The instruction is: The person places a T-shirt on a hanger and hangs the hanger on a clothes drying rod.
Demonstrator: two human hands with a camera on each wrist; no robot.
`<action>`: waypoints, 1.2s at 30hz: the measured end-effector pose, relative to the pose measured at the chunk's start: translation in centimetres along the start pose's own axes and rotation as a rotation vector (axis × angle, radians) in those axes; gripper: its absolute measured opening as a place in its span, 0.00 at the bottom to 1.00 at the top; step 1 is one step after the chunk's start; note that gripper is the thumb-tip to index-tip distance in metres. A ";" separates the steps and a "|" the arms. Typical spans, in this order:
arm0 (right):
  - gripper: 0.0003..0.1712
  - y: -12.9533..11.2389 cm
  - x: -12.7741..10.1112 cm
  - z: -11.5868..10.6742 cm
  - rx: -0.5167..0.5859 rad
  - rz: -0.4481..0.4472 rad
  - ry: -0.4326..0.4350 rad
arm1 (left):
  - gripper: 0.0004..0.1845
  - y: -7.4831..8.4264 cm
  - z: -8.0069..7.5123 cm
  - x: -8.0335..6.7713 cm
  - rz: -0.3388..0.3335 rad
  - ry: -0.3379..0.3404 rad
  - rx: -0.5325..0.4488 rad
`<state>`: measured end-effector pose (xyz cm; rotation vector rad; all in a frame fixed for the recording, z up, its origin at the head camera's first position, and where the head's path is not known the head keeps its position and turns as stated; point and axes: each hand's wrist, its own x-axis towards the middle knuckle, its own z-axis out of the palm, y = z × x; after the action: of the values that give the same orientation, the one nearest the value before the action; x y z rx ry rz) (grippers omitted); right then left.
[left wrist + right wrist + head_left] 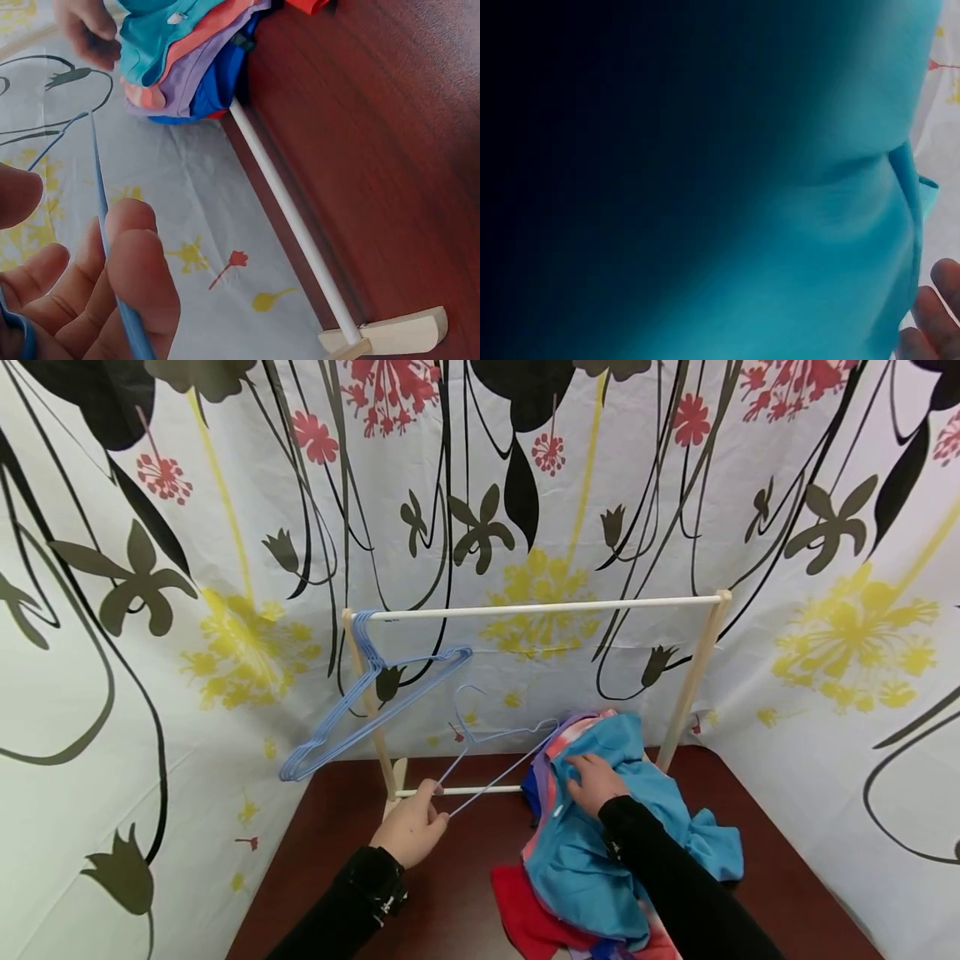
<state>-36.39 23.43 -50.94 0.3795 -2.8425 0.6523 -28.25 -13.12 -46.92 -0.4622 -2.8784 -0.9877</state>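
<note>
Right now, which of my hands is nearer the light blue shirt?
Right: your right hand is at the upper part of the light blue shirt; your left hand is off to its left, pinching a blue hanger.

Reaches in from seven o'clock with the black-sleeved left arm [330, 912], grips between thumb [19, 196] and curled fingers [144, 274] with the left hand [411, 831], and aims that hand toward one o'clock. Extends the right arm [675, 872], likewise in black, from between four and five o'clock, and points the right hand [596, 783] toward ten or eleven o'clock, with the back of the hand upward and the fingers only loosely bent.
</note>
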 end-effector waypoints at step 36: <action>0.16 0.5 3.7 0.7 0.014 0.074 0.054 | 0.20 -0.5 0.3 -0.1 -0.033 -0.055 0.002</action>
<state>-40.14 22.76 -50.82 0.2555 -2.8141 0.6862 -28.27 -13.31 -47.48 -0.4509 -2.9447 -0.9924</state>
